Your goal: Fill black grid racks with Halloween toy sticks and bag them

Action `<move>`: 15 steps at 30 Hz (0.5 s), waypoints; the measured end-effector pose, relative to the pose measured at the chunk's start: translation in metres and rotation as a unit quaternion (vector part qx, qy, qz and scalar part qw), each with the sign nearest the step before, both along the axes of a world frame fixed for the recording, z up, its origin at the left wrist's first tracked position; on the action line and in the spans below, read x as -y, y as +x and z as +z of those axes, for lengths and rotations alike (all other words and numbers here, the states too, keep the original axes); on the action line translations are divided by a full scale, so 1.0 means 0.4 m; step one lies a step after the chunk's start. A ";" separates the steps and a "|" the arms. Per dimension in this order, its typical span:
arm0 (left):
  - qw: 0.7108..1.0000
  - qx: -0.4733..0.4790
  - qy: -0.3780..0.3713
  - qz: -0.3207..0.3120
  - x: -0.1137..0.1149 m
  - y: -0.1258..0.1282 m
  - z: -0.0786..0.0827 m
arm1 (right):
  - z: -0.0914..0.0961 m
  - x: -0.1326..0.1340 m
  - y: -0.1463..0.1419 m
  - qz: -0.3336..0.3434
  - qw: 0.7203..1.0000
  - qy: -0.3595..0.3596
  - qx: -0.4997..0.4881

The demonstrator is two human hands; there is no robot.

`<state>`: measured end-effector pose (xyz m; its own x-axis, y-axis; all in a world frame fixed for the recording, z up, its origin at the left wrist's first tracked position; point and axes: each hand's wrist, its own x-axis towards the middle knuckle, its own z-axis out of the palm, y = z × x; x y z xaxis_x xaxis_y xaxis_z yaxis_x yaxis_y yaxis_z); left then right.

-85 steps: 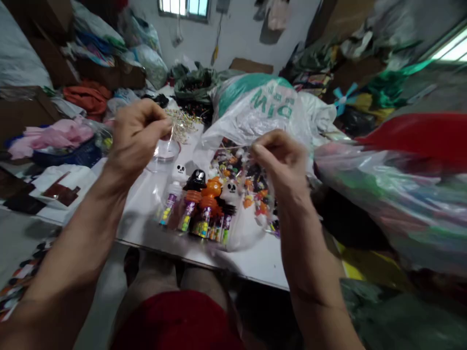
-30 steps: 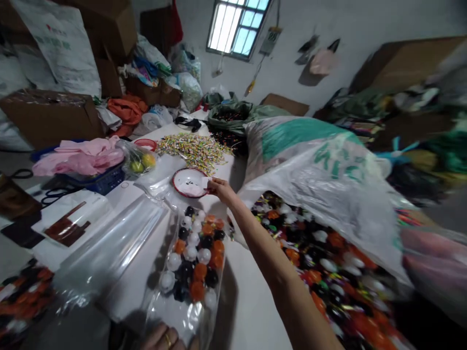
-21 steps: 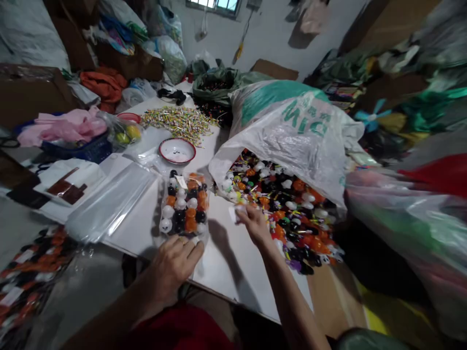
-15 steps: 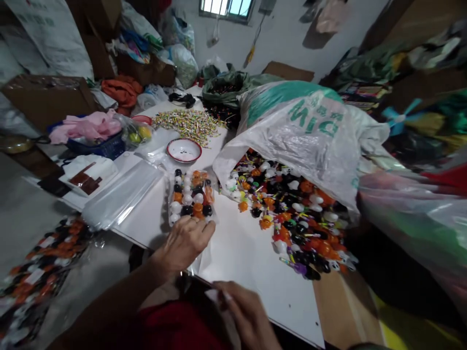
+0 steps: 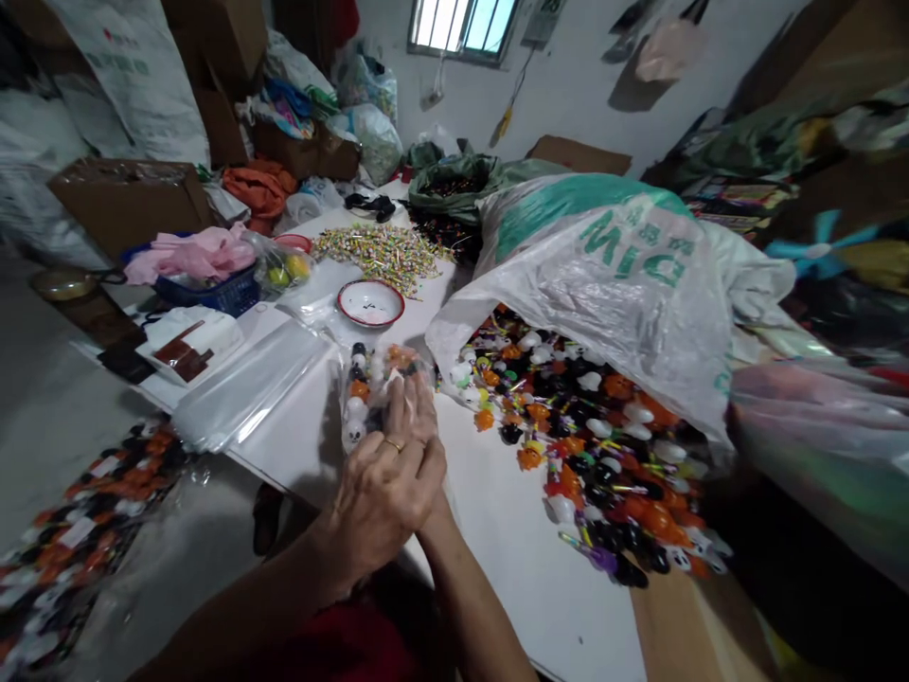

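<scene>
A clear plastic bag lies on the white table, filled with rows of black, white and orange novelty toys, some with faces. My left hand is closed over the near, open end of the bag. Crossing beneath it, my right hand reaches inside the bag, its fingers stretched forward over the toys. A small white slip shows at the right fingertips. Part of the right hand is hidden under the left.
Loose toys spill from a large white and green sack at right. Flat clear bags lie at left, beyond them a red-rimmed dish and a heap of small colourful pieces. Filled packs lie lower left.
My right hand has moved from the table's near edge, where it held a white slip, up and into the bag. My left hand has shifted slightly right and down. The view has tilted a little.
</scene>
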<state>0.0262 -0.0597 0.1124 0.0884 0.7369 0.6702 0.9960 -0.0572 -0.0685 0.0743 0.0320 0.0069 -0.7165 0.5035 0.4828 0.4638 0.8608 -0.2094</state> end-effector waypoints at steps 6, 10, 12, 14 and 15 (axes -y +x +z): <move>0.998 0.031 -0.045 -0.028 0.129 -0.049 -0.072 | -0.083 0.203 0.196 0.155 0.986 -0.035 0.047; 0.990 0.081 -0.088 -0.070 0.271 -0.057 -0.123 | -0.128 0.272 0.352 0.192 0.961 -0.168 0.106; 0.966 0.164 -0.150 -0.129 0.337 -0.064 -0.151 | -0.138 0.258 0.386 0.159 0.949 -0.242 0.124; 0.905 0.291 -0.251 -0.182 0.383 -0.069 -0.186 | -0.145 0.232 0.392 0.141 0.937 -0.294 0.129; 0.862 0.361 -0.299 -0.191 0.395 -0.066 -0.204 | -0.149 0.219 0.388 0.139 0.933 -0.308 0.125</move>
<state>-0.0001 -0.2176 0.0306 0.1203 0.9793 0.1629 0.6669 -0.2013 0.7175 0.2295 -0.0557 -0.0526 -0.9121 0.4082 -0.0369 0.3416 0.7073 -0.6189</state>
